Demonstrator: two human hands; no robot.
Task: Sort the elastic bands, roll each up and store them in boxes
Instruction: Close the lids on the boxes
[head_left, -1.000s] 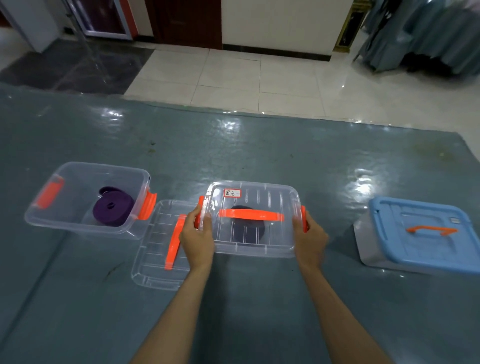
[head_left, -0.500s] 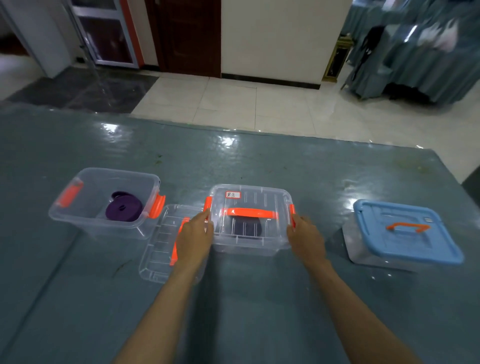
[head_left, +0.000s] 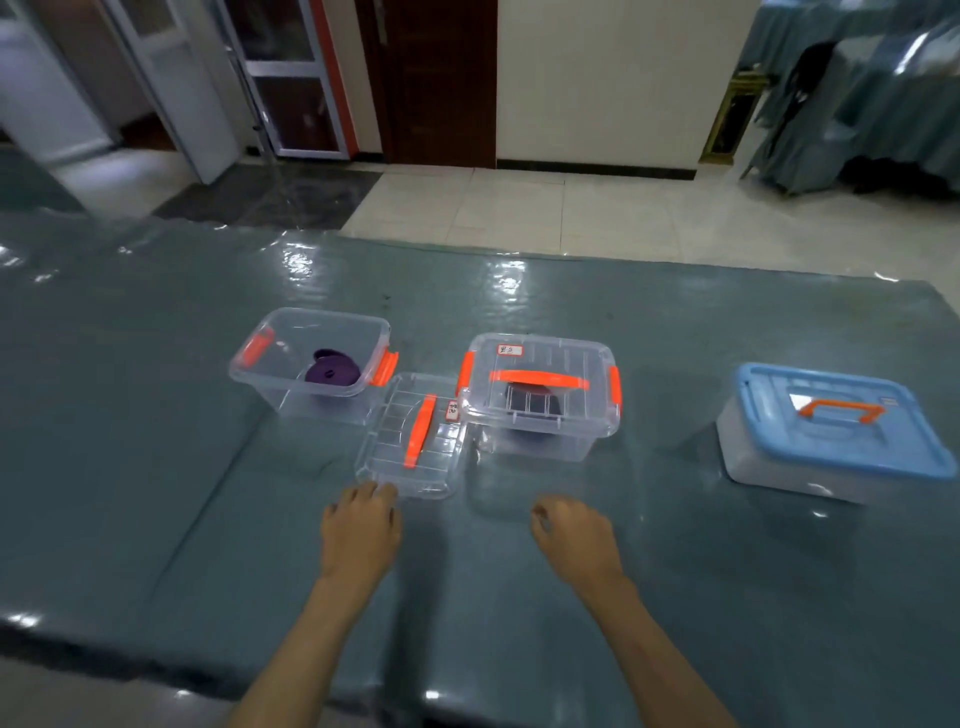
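Both empty hands, left hand (head_left: 360, 530) and right hand (head_left: 574, 535), hover over the grey-blue desk (head_left: 156, 467). The lidded clear plastic box with orange clasps (head_left: 540, 400) stands beyond them, untouched.

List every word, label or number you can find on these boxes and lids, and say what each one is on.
White label on the closed clear box's lid: handwritten, too blurred to read.
White label on the loose clear lid: too blurred to read.
Small mark on the blue lid: too small to read.
Nothing else carries text.
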